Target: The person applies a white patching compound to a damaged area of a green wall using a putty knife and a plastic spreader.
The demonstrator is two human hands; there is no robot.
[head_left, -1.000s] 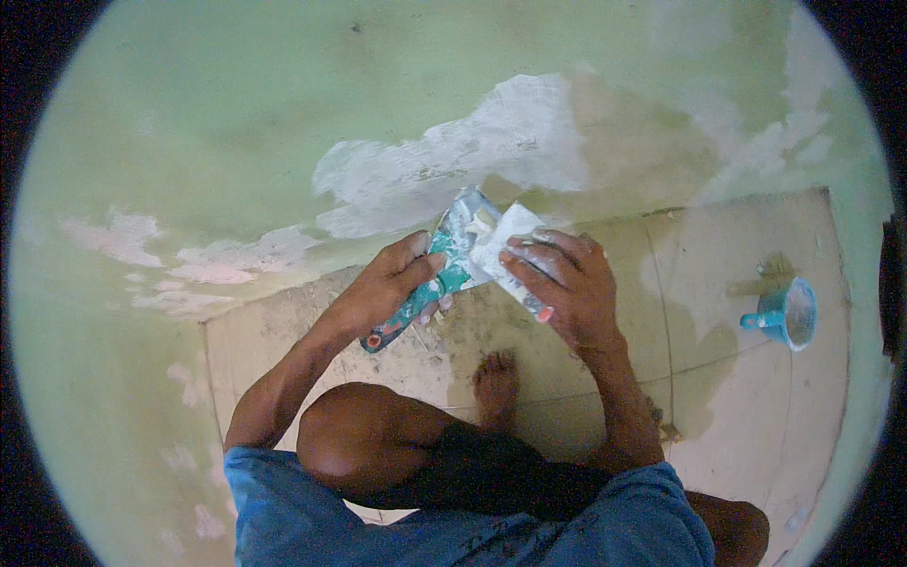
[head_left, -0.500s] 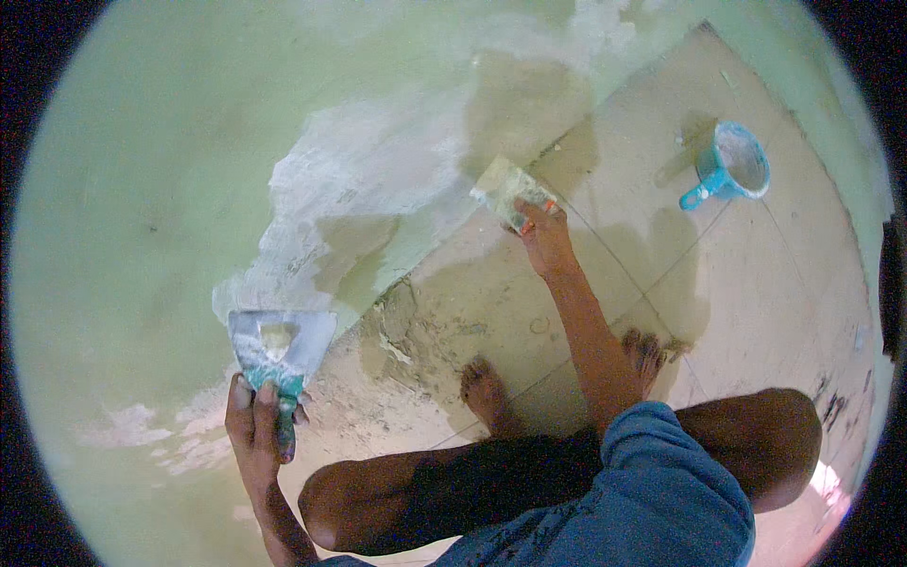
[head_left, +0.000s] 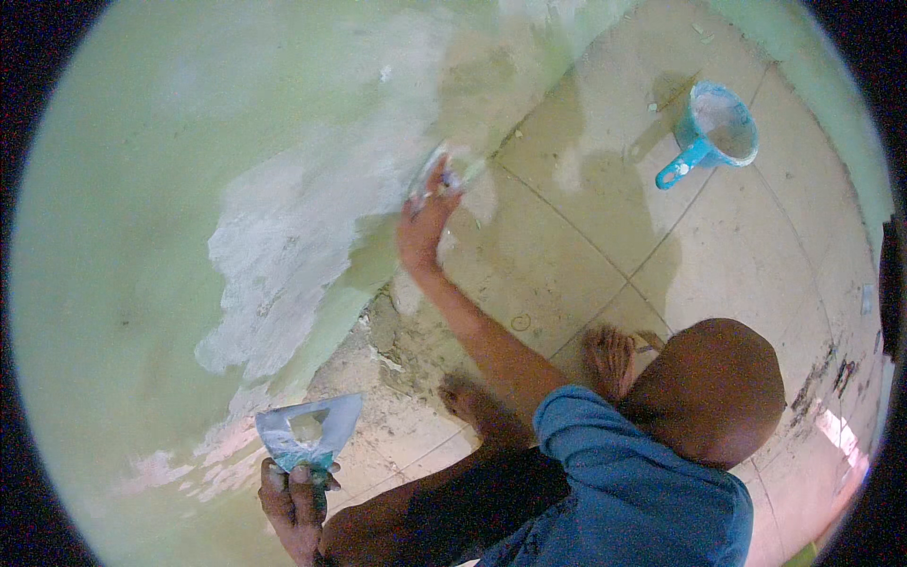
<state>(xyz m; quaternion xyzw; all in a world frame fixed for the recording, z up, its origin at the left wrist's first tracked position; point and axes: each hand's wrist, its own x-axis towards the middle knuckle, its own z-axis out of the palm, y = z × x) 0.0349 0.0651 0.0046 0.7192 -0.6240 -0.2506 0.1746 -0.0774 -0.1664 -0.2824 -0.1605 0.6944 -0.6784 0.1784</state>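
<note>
My left hand (head_left: 293, 501), low at the left, grips a putty knife with a teal handle and wide metal blade (head_left: 335, 423), which carries a pale dab, apparently putty. My right hand (head_left: 427, 222) is stretched out with its fingers closed on a small spreader (head_left: 452, 170), pressed at the wall close to where it meets the floor; the spreader is blurred and partly hidden by the fingers. The green wall (head_left: 123, 236) has a large rough white patch (head_left: 269, 265) left of that hand, and smaller pale streaks lower down.
A turquoise handled pot (head_left: 723, 128) holding pale material rests on the tiled floor (head_left: 709, 246) at upper right. My bare feet (head_left: 609, 359) and bent knees (head_left: 704, 387) are below. Crumbled, dirty debris (head_left: 383, 335) lies along the wall's foot. A dark object stands at the far right rim.
The two tools, together a second ago, have parted: the left went down and left, the right out onto the wall. The view has turned, so the wall's foot now runs diagonally.
</note>
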